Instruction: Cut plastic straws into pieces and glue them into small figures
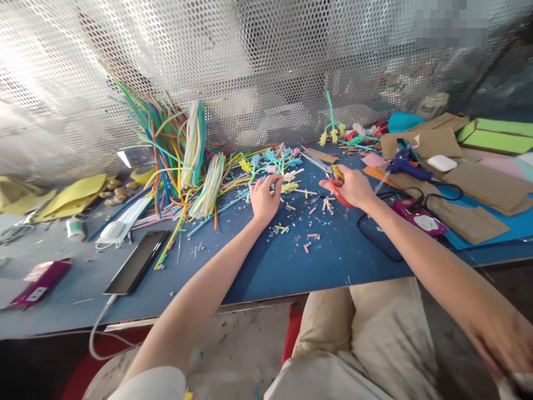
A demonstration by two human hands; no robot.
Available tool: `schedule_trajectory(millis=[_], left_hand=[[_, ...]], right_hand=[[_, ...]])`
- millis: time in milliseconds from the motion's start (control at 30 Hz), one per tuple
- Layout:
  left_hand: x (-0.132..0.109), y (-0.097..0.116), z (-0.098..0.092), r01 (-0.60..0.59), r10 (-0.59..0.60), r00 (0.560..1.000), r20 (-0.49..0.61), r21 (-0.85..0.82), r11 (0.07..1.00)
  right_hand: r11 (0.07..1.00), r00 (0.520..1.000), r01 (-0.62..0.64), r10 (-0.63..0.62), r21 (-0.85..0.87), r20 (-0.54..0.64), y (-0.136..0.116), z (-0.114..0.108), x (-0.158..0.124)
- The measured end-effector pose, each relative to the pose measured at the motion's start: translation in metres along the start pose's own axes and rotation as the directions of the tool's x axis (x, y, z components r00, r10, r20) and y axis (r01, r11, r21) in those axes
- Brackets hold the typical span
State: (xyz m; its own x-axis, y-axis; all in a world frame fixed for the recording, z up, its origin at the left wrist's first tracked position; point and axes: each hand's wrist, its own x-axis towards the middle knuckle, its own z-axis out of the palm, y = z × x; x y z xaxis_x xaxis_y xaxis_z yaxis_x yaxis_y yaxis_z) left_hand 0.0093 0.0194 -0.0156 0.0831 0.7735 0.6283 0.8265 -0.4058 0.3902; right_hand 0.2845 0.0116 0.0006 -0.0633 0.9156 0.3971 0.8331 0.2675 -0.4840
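Observation:
My left hand (265,197) is over the middle of the table, its thumb and fingers drawn together at a cream pipe cleaner piece (292,175). My right hand (352,186) grips scissors (318,160) by their orange and yellow handles, with the blades pointing away to the left. Just beyond my left hand lie fuzzy pipe cleaner flowers, among them a blue flower (295,161) and a yellow flower (245,165). Short cut pieces (313,236) in pink, yellow and cream are scattered in front of my hands.
Bundled pipe cleaners (194,144) stand at the left. Nearer are a phone (137,264) on a cable and a white mask (120,225). A blue glue gun (406,166), a magenta device (418,218) and brown paper (483,180) lie right. A perforated metal screen (266,66) rises behind.

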Motion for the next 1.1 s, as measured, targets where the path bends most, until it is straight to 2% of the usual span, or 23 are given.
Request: schedule_trajectory(millis=[100, 367, 467, 667, 767, 867, 1100], left_hand=[[0.001, -0.002, 0.002, -0.006, 0.006, 1.000, -0.027, 0.004, 1.000], [0.009, -0.009, 0.001, 0.102, -0.101, 0.994, -0.048, 0.010, 0.995], [0.010, -0.009, -0.002, 0.063, -0.061, 0.997, -0.052, 0.051, 0.997], [0.012, -0.008, -0.011, -0.022, 0.025, 0.997, -0.079, 0.032, 0.999], [0.013, -0.006, -0.019, -0.102, 0.103, 0.994, -0.029, 0.038, 0.994], [0.013, -0.004, -0.028, -0.166, 0.166, 0.986, -0.024, 0.020, 0.986], [0.011, -0.001, -0.031, -0.149, 0.151, 0.986, -0.073, 0.034, 0.988]], right_hand=[[0.999, 1.000, -0.008, 0.008, 0.053, 0.001, -0.003, -0.002, -0.001], [0.990, 0.995, 0.007, -0.021, 0.142, 0.094, -0.012, -0.007, -0.005], [0.994, 0.990, -0.009, -0.007, 0.105, 0.143, -0.014, -0.007, -0.006], [0.997, 0.979, -0.060, 0.049, 0.049, 0.200, -0.017, -0.004, -0.007], [0.996, 0.976, -0.079, 0.069, 0.037, 0.207, -0.018, -0.004, -0.008], [0.995, 0.979, -0.076, 0.062, 0.070, 0.193, -0.021, -0.006, -0.009], [0.996, 0.987, -0.043, 0.029, 0.083, 0.160, -0.021, -0.005, -0.010]])
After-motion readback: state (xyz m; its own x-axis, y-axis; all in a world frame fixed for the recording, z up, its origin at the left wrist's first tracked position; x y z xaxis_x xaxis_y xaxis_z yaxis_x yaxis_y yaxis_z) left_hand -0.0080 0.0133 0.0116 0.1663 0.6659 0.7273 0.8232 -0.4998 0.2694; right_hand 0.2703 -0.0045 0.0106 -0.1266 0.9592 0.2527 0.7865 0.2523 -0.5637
